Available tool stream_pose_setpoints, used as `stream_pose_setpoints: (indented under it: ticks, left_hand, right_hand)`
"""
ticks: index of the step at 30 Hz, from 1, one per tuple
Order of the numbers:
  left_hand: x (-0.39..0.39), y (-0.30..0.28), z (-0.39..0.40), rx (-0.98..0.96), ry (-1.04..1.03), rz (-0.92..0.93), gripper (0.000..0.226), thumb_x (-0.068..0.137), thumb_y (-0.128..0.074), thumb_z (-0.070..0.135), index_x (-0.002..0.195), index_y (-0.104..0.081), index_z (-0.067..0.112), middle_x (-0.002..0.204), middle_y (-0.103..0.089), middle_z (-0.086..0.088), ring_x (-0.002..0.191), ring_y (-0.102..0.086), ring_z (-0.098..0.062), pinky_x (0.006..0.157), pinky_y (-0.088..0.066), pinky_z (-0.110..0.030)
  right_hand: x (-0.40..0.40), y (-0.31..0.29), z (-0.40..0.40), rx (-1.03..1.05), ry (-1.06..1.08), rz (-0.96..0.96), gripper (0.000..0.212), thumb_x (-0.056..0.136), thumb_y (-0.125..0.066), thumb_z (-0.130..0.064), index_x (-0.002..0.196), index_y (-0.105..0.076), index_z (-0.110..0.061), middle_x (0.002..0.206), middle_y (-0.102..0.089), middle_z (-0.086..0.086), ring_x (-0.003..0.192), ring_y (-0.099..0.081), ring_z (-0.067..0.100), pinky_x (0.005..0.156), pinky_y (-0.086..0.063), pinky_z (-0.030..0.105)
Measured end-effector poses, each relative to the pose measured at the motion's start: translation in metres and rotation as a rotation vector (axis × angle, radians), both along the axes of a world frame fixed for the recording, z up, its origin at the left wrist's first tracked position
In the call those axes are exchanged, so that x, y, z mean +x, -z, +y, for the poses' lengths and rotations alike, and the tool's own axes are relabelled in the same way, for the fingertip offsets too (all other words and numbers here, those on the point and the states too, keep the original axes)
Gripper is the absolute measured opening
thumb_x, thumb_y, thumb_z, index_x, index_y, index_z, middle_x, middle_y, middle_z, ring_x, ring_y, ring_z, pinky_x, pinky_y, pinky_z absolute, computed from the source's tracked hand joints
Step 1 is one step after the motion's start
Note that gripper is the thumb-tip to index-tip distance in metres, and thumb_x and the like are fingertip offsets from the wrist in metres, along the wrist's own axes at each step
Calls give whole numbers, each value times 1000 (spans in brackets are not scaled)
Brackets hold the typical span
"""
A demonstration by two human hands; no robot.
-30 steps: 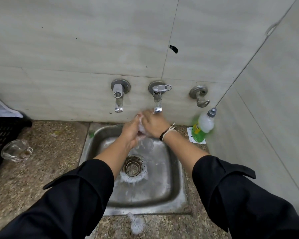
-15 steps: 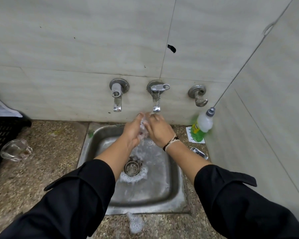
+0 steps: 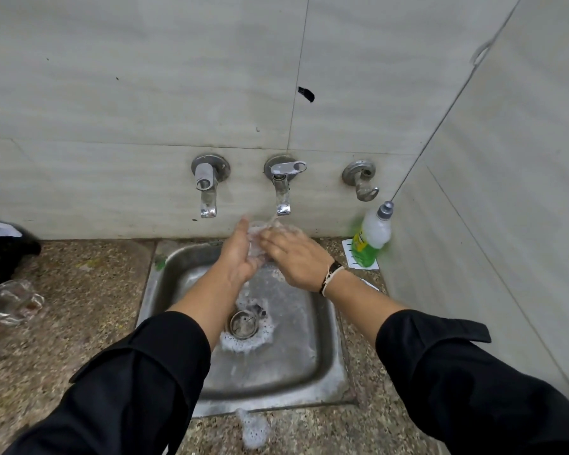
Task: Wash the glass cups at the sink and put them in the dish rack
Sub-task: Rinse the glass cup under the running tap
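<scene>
Pale grey tiles (image 3: 145, 93) line the wall and the corner to my right, above a speckled stone surface (image 3: 79, 323) with one steel sink (image 3: 329, 372) sunk into it.

I count three fittings on the wall. The left tap (image 3: 207, 192) is dry, the middle tap (image 3: 281, 192) is running, and a hooked fitting (image 3: 362, 178) sits on the right. One stream of water (image 3: 273, 221) falls from the middle tap onto my hands, which meet over the back of the sink.

My left grip (image 3: 240, 254) is wide, with straight fingers and the palm turned toward the other hand. My right grip (image 3: 296, 261) lies against it, fingers blurred by motion and water, so I cannot tell whether it holds anything. The clear wet shape between the palms could be water or something small.

One round drain (image 3: 243, 323) shows in the basin, ringed with foam. My left forearm crosses in front of the basin's left side, and both hands cover its back rim.

One green bottle (image 3: 372, 238) stands in the corner on a white pad (image 3: 349, 251), just right of the sink. One clear glass (image 3: 10, 300) lies on its side far to the left, near a black crate (image 3: 0, 257). One patch of suds (image 3: 252, 428) sits on the surface at the sink's front edge. I wear one band (image 3: 330, 277) on my right wrist.
</scene>
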State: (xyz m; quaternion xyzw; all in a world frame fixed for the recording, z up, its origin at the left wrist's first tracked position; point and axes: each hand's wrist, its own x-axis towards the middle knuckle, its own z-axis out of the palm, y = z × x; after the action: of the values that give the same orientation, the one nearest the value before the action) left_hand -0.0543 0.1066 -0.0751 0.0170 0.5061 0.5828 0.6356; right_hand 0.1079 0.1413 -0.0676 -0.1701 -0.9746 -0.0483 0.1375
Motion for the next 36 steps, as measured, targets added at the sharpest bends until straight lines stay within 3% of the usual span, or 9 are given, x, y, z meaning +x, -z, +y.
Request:
stream_pose_setpoints:
  ticks: [2, 6, 9, 13, 15, 19, 24, 28, 36]
  left_hand:
    - [8, -6, 0, 23, 9, -27, 51, 105, -52, 46, 131, -62, 4, 113, -75, -15, 91, -76, -24, 70, -64, -40]
    - [19, -11, 0, 19, -52, 11, 37, 104, -56, 40, 123, -69, 11, 113, -73, -11, 97, -72, -23, 98, -55, -42]
    - [35, -16, 6, 68, -103, -6, 38, 109, -34, 30, 125, -63, 10, 126, -63, -21, 113, -64, -36, 109, -46, -40]
    - [45, -28, 16, -116, -5, 696, 55, 100, -21, 18, 141, -55, 3, 146, -52, -12, 143, -38, -27, 124, -16, -34]
    - [29, -19, 5, -47, 38, 204, 48, 106, -33, 23, 147, -51, 5, 147, -49, -19, 142, -42, -33, 115, -30, -33]
    - [8, -7, -10, 14, -58, -73, 42, 99, -55, 47, 119, -69, 12, 103, -70, -8, 75, -73, -20, 57, -62, -34]
    - [20, -17, -3, -7, -64, -37, 35, 98, -55, 44, 107, -67, 12, 91, -71, -12, 78, -69, -26, 76, -58, -39]
    - [17, -19, 0, 18, -32, -52, 42, 97, -53, 44, 117, -68, 11, 113, -71, -15, 96, -68, -31, 96, -51, -45]
    - [26, -24, 9, 93, 67, -95, 37, 102, -51, 38, 94, -73, 9, 82, -73, -7, 69, -71, -21, 62, -59, -32]
  right_hand:
    - [-4, -4, 0, -63, 114, 4, 54, 93, -54, -24, 144, -47, -9, 140, -53, 12, 130, -46, 32, 108, -32, 50]
    - [-32, -34, -1, -160, 256, 30, 37, 88, -50, -19, 122, -56, -5, 110, -62, 16, 89, -60, 38, 84, -46, 47]
    - [-48, -41, -3, -87, 180, -101, 38, 90, -43, -17, 121, -56, 0, 126, -53, 22, 94, -62, 41, 81, -51, 49]
    - [-55, -33, -7, 84, -28, -103, 49, 92, -32, -15, 127, -59, 4, 133, -57, 22, 116, -58, 37, 87, -56, 44]
    - [-51, -37, -6, 35, 9, -101, 53, 88, -35, -19, 132, -56, 1, 138, -55, 20, 116, -59, 35, 87, -54, 44]
    - [-35, -37, 2, -154, 318, -21, 48, 97, -43, -36, 134, -55, -7, 129, -59, 20, 106, -62, 38, 90, -47, 45]
    - [-27, -43, 3, -641, 454, 208, 49, 94, -44, -47, 110, -65, -6, 108, -65, 18, 105, -56, 33, 89, -44, 36]
    - [-19, -44, 2, -650, 529, 352, 36, 93, -65, -32, 115, -62, -4, 107, -58, 16, 106, -54, 31, 86, -39, 32]
    - [-4, -28, -14, -337, 344, 361, 43, 89, -70, -20, 129, -60, -11, 121, -50, 12, 108, -50, 31, 92, -48, 40]
